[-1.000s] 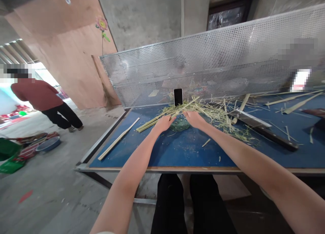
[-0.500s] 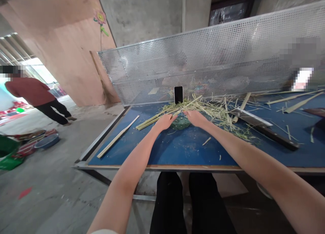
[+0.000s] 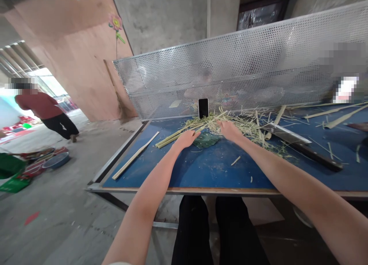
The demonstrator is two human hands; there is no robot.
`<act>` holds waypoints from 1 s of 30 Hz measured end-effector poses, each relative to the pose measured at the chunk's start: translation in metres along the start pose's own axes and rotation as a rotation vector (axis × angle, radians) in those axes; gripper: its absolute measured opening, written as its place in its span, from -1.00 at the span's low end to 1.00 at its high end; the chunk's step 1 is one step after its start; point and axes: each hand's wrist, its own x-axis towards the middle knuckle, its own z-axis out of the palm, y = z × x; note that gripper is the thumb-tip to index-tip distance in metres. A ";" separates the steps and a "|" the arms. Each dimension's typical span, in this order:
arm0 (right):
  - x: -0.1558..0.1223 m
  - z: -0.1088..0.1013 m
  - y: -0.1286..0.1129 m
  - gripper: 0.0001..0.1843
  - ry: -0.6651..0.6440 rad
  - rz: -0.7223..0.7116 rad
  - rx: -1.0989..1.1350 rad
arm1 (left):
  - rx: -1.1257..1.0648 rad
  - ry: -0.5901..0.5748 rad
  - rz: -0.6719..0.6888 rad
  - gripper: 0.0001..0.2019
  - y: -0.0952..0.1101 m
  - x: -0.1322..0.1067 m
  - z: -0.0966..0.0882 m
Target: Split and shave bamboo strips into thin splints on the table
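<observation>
My left hand is closed on a long pale-green plant strip, which slants up to the right over a dark green flat piece. My right hand has its fingers drawn together beside the strip's far part, at the edge of a heap of thin shavings. What those fingers hold, if anything, is hidden. Yellow-green stalks lie just left of my left hand. To the right of my right hand rests a large knife with a broad blade and dark handle.
A phone stands upright against a perforated metal screen behind the blue table. A split pale strip lies at left, more strips at right. Another person is at far left, near basins on the floor.
My right hand has moved right, away from my left hand, uncovering more of the dark green piece. My left hand stays nearly in place. The view has shifted slightly.
</observation>
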 end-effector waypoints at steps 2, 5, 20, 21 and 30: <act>-0.007 0.007 -0.020 -0.37 -0.065 -0.105 0.031 | -0.024 0.018 -0.014 -0.44 0.003 0.000 -0.002; -0.014 0.015 -0.044 -0.36 -0.123 -0.174 0.043 | -0.033 0.047 -0.013 -0.47 0.005 -0.002 -0.007; -0.015 0.011 -0.039 -0.34 -0.070 -0.134 -0.019 | -0.116 0.043 0.018 -0.48 0.010 -0.004 -0.006; -0.015 0.013 -0.040 -0.36 -0.088 -0.154 -0.016 | -0.113 0.040 0.021 -0.49 0.009 -0.005 -0.006; 0.008 -0.005 0.008 -0.28 0.076 0.103 0.034 | -0.080 -0.007 -0.005 -0.47 0.001 -0.003 -0.007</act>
